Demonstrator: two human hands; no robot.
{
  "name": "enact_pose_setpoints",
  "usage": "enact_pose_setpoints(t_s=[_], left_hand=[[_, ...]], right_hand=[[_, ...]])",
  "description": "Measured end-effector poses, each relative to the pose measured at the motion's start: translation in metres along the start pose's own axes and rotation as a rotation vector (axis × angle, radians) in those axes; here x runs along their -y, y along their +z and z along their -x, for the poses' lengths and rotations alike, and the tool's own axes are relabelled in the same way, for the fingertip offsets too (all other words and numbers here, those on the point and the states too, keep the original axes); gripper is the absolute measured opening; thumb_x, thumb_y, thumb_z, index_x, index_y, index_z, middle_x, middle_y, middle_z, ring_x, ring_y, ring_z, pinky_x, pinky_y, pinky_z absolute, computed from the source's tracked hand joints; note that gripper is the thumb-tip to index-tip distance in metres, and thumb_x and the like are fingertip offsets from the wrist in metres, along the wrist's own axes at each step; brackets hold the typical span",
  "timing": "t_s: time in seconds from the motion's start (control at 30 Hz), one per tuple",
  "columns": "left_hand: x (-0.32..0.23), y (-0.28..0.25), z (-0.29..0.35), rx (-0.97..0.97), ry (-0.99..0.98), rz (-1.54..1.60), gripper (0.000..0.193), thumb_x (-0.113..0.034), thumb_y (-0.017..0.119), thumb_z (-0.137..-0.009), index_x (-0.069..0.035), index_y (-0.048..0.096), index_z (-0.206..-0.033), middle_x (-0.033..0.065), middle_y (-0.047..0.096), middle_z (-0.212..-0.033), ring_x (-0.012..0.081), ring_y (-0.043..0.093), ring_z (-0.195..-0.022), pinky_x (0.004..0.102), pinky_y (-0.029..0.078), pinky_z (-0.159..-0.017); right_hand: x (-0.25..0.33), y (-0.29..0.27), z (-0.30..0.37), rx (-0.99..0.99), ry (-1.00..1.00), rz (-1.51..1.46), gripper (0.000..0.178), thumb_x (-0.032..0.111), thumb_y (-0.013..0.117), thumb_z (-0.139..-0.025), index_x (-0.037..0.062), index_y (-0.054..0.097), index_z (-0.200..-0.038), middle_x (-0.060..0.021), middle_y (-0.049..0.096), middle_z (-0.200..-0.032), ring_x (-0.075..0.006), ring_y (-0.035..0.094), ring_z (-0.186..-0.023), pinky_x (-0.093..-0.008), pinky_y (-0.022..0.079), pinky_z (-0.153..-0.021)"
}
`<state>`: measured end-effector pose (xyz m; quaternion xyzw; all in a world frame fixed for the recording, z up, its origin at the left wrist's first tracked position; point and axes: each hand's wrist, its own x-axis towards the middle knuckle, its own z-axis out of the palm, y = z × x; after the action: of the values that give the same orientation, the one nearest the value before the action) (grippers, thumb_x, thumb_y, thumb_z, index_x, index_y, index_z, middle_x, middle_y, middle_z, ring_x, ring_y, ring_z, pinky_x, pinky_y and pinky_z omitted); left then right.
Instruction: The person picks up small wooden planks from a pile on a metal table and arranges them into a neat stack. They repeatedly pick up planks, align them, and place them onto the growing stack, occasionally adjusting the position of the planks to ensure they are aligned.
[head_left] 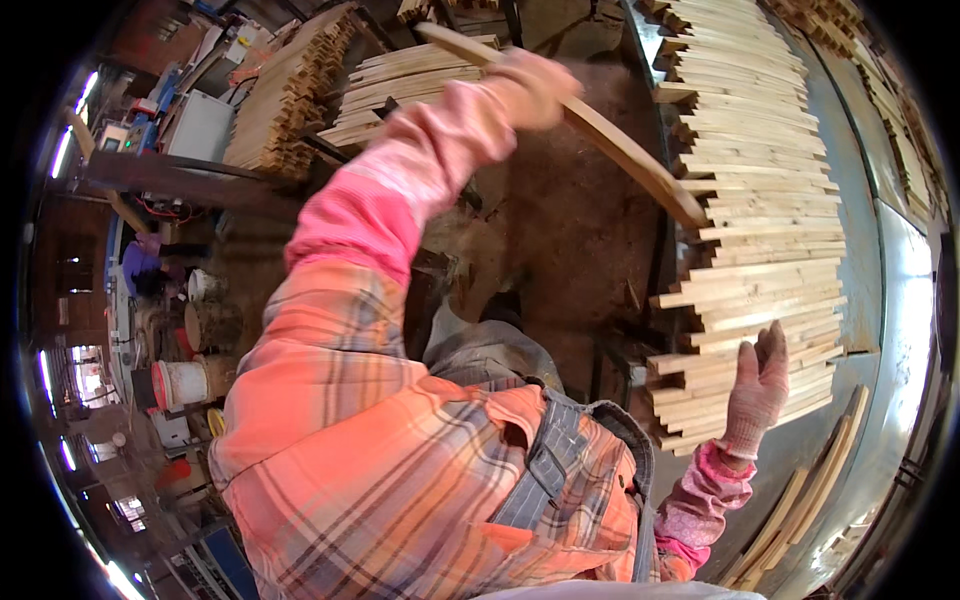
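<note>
My left hand (540,90), smeared by motion, is closed around the middle of a long wooden strip (625,150). The strip slants across the gap between two stacks, its lower right end by the edge of the right-hand stack of pale wooden strips (755,205). Over the near end of that stack, my right hand (758,392), in a light knitted glove, is open with its fingers stretched out and nothing in it. Whether it touches the strips I cannot tell. Both forearms wear pink sleeve covers.
The right-hand stack lies on a metal table (860,270), with several loose strips (800,520) near its lower end. Another pile of strips (400,85) stands ahead, beside a taller stack (290,90). White buckets (180,384) and a distant person (142,265) are at left.
</note>
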<state>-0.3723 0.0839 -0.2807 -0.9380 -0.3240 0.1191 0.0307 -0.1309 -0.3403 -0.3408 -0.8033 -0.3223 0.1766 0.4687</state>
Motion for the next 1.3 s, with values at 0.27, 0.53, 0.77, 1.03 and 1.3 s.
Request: enact_pose_setpoints(t_s=[0.27, 0.53, 0.77, 1.03, 1.3], left_hand=[[0.336, 0.146, -0.026, 0.257, -0.626, -0.042, 0.033, -0.016, 0.058, -0.093, -0.016, 0.071, -0.123, 0.0155, 0.070, -0.127, 0.0365, 0.066, -0.120, 0.0471, 0.051, -0.102], [0.525, 0.347, 0.071, 0.356, -0.725, 0.112, 0.044, -0.029, 0.037, -0.108, -0.009, 0.063, -0.138, 0.0194, 0.061, -0.143, 0.0392, 0.054, -0.136, 0.0493, 0.045, -0.112], [0.423, 0.332, 0.004, 0.643, -0.415, 0.055, 0.037, -0.027, 0.054, -0.099, 0.000, 0.074, -0.114, 0.0281, 0.070, -0.123, 0.0450, 0.065, -0.118, 0.0528, 0.055, -0.095], [0.448, 0.253, -0.124, 0.137, -0.169, 0.350, 0.046, -0.014, 0.051, -0.098, 0.003, 0.057, -0.140, 0.0215, 0.063, -0.141, 0.0341, 0.057, -0.133, 0.0382, 0.041, -0.113], [-0.099, 0.054, -0.108, -0.517, 0.544, 0.763, 0.035, -0.012, 0.058, -0.091, -0.001, 0.069, -0.122, 0.0222, 0.071, -0.114, 0.0400, 0.068, -0.105, 0.0480, 0.055, -0.094]], right_hand=[[0.044, 0.162, -0.051, 0.130, 0.288, -0.131, 0.050, -0.001, 0.061, -0.098, -0.0018, 0.053, -0.147, -0.0182, 0.064, -0.134, -0.0237, 0.064, -0.121, -0.0340, 0.051, -0.102], [0.081, 0.263, -0.106, 0.381, 0.250, 0.193, 0.049, 0.005, 0.067, -0.093, -0.0004, 0.059, -0.141, -0.0181, 0.070, -0.129, -0.0251, 0.068, -0.117, -0.0371, 0.054, -0.099], [0.104, 0.247, -0.094, 0.373, 0.243, 0.612, 0.051, 0.029, 0.064, -0.094, 0.0118, 0.059, -0.142, -0.0182, 0.070, -0.122, -0.0376, 0.065, -0.116, -0.0477, 0.052, -0.100], [0.026, 0.077, -0.027, -0.099, 0.721, 0.677, 0.060, 0.028, 0.062, -0.099, 0.0014, 0.048, -0.151, -0.0235, 0.059, -0.143, -0.0350, 0.058, -0.131, -0.0415, 0.045, -0.113], [-0.087, -0.034, 0.133, -0.594, 0.871, 0.288, 0.055, 0.017, 0.068, -0.094, -0.0103, 0.054, -0.139, -0.0204, 0.067, -0.131, -0.0276, 0.067, -0.118, -0.0388, 0.054, -0.101]])
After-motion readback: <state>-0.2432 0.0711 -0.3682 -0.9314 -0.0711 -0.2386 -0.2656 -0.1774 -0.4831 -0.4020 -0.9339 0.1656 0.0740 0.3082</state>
